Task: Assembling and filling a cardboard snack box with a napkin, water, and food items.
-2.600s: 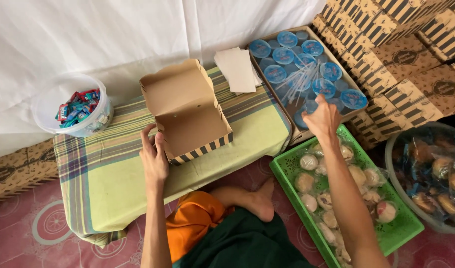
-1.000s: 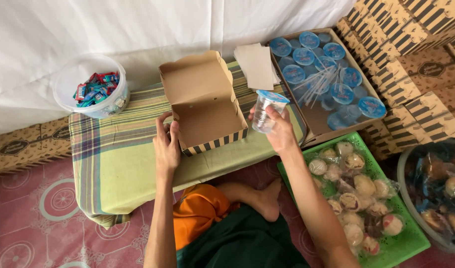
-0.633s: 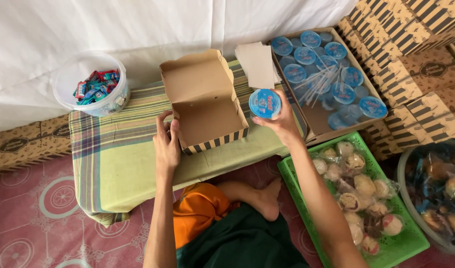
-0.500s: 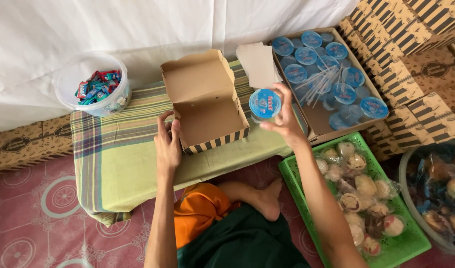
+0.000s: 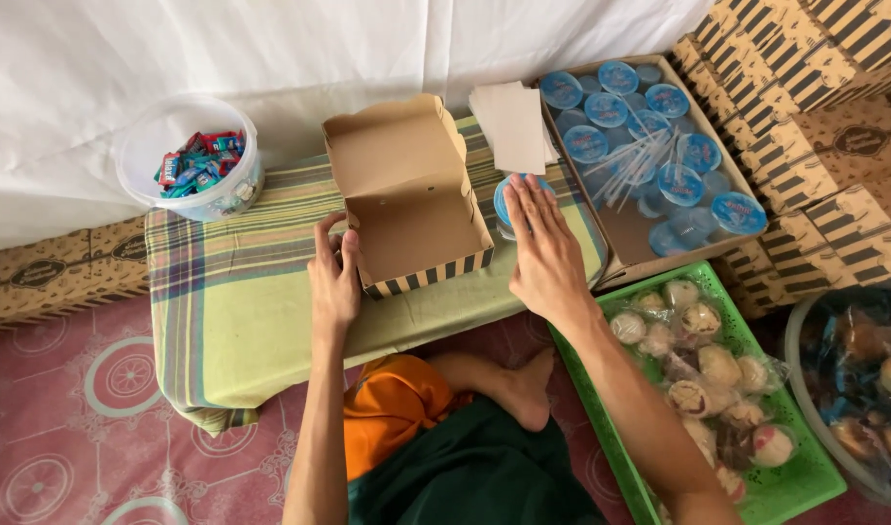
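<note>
Small clear plastic cup with blue foil lid sits on the tabletop, which is covered in a green-yellow plaid cloth; cup is just right of the open brown cardboard box with striped black-and-white sides, mostly hidden under the right hand. Right hand lies flat, fingers straight and spread, fingertips over the cup lid, not curled around it. Left hand rests at the box's front left corner, fingers touching the box wall, thumb on the outside, loosely pinching the edge. Box is empty inside, lid flap standing up at the back. Stack of white paper sheets behind the cup, at the tabletop's back right. Right of that, shallow brown cardboard tray holds more blue-lidded cups and a bundle of clear straws. Green plastic tray of wrapped round pastries on the floor below right, near the right forearm. White plastic tub of wrapped candies at the tabletop's back left corner. Striped cardboard boxes stacked far right.
</note>
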